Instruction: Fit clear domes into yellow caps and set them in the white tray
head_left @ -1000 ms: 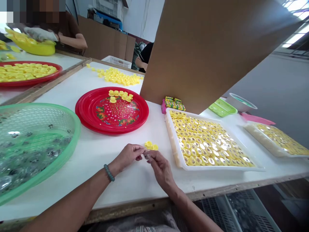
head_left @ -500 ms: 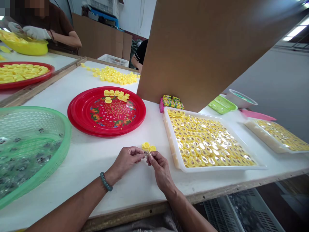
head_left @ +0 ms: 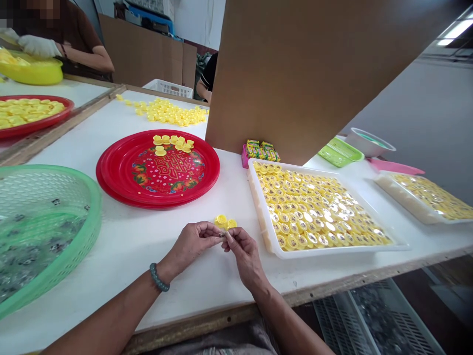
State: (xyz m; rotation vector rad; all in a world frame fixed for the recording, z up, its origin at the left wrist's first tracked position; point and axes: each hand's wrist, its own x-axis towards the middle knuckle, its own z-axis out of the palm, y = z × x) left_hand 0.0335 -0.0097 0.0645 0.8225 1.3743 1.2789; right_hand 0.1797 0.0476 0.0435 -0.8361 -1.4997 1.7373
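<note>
In front of me, my left hand [head_left: 194, 246] and my right hand [head_left: 246, 254] meet at the fingertips. Both are closed in a pinch on one small piece with a dark mark [head_left: 222, 235], mostly covered by the fingers. Just beyond the fingertips, a few small round yellow plastic cups [head_left: 220, 220] lie on the white table [head_left: 185, 305]. To the right, a white tray [head_left: 263, 217] holds rows of yellow cups with printed, shiny faces. At the left, a green mesh basket [head_left: 95, 212] contains many small clear pieces with dark prints.
Stacked red trays [head_left: 121, 167] carry several yellow cups. Behind them lies a heap of yellow cups [head_left: 173, 113]. A tall cardboard sheet [head_left: 281, 74] stands behind small packets [head_left: 262, 150]. Another filled tray [head_left: 397, 190] is far right. A gloved co-worker [head_left: 84, 44] works at a yellow bowl [head_left: 37, 74].
The view has shifted slightly, so most things sit a little further left. Both hands keep pinching the small piece, with the fingertips drawn a little closer together.
</note>
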